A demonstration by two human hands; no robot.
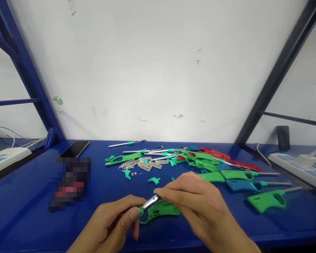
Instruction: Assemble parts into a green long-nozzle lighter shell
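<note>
My left hand [116,219] pinches the teal collar of a shiny metal lighter tube [150,202]. At the tube's upper end, the fingers of my right hand [197,196] are closed on its dark tip; they hide part of it. Below both hands a green lighter handle half [163,209] lies on the table, its hollow inner side showing, partly covered by my right hand. A loose teal trigger [154,180] is just beyond my hands, and another teal trigger [126,174] sits further left near some tiny parts.
Clear fuel tanks [144,164], metal tubes with wires [133,151] and green and red handle shells [213,153] are heaped at the back. Several whole lighters [265,200] lie at the right. A phone [75,150] rests at the left above a blurred-out item [71,186].
</note>
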